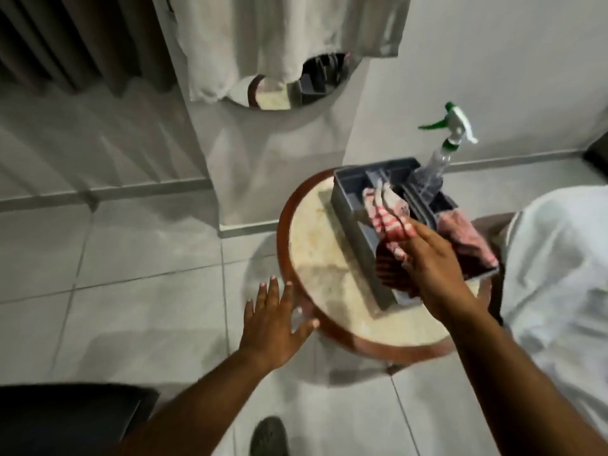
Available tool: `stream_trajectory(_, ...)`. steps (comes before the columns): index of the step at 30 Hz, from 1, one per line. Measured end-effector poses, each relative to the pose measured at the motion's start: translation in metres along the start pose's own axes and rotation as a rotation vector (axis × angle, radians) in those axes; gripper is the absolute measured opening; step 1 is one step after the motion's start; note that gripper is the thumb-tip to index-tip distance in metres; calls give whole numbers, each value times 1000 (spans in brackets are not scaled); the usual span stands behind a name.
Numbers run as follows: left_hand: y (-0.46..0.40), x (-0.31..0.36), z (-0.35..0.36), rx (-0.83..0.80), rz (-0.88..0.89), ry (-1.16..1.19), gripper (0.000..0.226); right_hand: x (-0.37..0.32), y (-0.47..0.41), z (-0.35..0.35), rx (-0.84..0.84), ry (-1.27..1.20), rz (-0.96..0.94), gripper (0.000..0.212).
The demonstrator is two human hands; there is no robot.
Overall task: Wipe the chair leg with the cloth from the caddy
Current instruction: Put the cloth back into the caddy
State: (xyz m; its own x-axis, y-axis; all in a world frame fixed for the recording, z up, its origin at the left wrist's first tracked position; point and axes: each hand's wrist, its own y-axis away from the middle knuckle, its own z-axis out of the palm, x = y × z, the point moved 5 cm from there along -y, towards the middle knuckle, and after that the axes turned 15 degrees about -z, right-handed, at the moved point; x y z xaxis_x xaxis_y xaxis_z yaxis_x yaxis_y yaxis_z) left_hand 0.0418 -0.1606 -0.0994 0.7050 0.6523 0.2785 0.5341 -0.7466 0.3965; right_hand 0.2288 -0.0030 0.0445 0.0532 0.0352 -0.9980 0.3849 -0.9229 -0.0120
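Note:
A grey caddy [352,205] stands on a small round table [316,258] with a brown rim. A red-and-white striped cloth [386,209] lies bunched in the caddy's middle compartment. My right hand [434,268] reaches into the caddy, fingers pinching the near end of that cloth. A second pinkish cloth [464,235] fills the right compartment. My left hand [276,320] hovers with spread fingers at the table's left rim, holding nothing. A black chair seat [72,419] shows at the bottom left; its legs are out of sight.
A spray bottle [441,159] with a green-and-white trigger stands in the caddy's far corner. White fabric [559,258] covers something at the right. A round mirror [296,83] and hanging white cloth are on the wall. The floor is pale tile; a shoe [269,436] shows below.

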Motion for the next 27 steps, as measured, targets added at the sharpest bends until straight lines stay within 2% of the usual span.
stream_trajectory(2, -38, 19, -2, 17, 28, 6, 96, 6, -43, -7, -88, 246, -98, 40)
stream_trajectory(4, -76, 33, 2, 36, 23, -7, 96, 19, -87, -8, -237, 670, -226, 49)
stream_trajectory(6, -107, 45, 12, 38, 25, -24, 99, 43, -121, -3, -396, 882, -263, 58)
stream_trajectory(10, -147, 63, 36, 61, 82, -100, 97, 116, -133, 9, -669, 986, -113, 80)
stream_trajectory(13, -164, 75, 57, 51, 70, -128, 94, 146, -128, 15, -683, 1021, -128, 99)
stream_trajectory(16, -169, 79, 68, 73, 16, -127, 94, 152, -127, 19, -717, 1151, -239, 87)
stream_trajectory(20, -168, 84, 77, 80, -6, -164, 91, 158, -127, 30, -830, 1279, -239, 74)
stream_trajectory(24, -167, 92, 77, 34, -27, -143, 93, 167, -134, 31, -879, 1290, -202, 73)
stream_trajectory(27, -162, 95, 69, 28, -55, -156, 93, 161, -135, 23, -896, 1173, -166, 73)
